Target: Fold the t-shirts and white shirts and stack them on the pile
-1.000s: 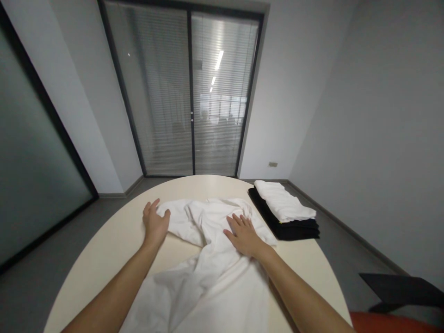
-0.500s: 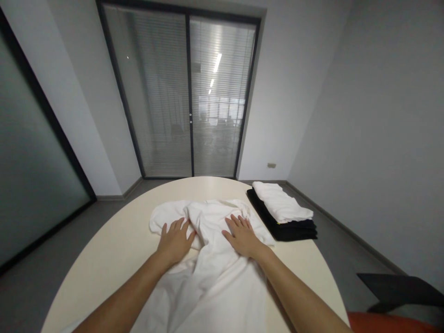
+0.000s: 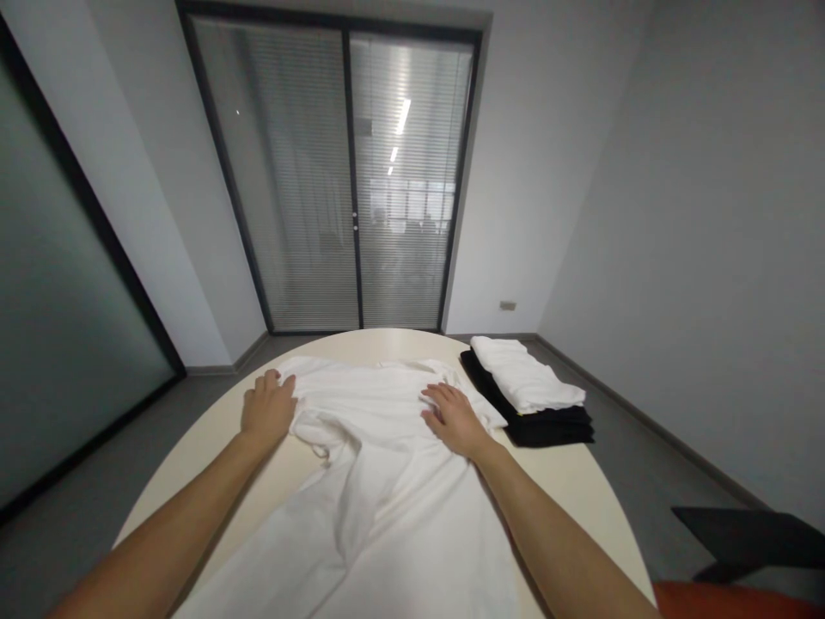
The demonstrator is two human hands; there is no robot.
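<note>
A white shirt (image 3: 380, 464) lies spread over the round cream table (image 3: 580, 481), running from the far side down toward me. My left hand (image 3: 267, 408) rests at the shirt's left edge with its fingers curled on the cloth near a bunched fold. My right hand (image 3: 455, 417) lies flat on the shirt's right side, fingers stretched out and apart. A crease runs down the middle of the cloth between my arms.
At the table's far right stands a pile of folded clothes: a white piece (image 3: 525, 378) on top of black ones (image 3: 547, 425). Glass doors with blinds (image 3: 348, 180) close the room behind. A dark chair part (image 3: 754, 537) and an orange seat edge (image 3: 728, 602) sit at lower right.
My left hand has moved out to the left and pulled the bunched cloth with it, so the shirt's upper part now lies wider and flatter. My right hand stayed nearly in place.
</note>
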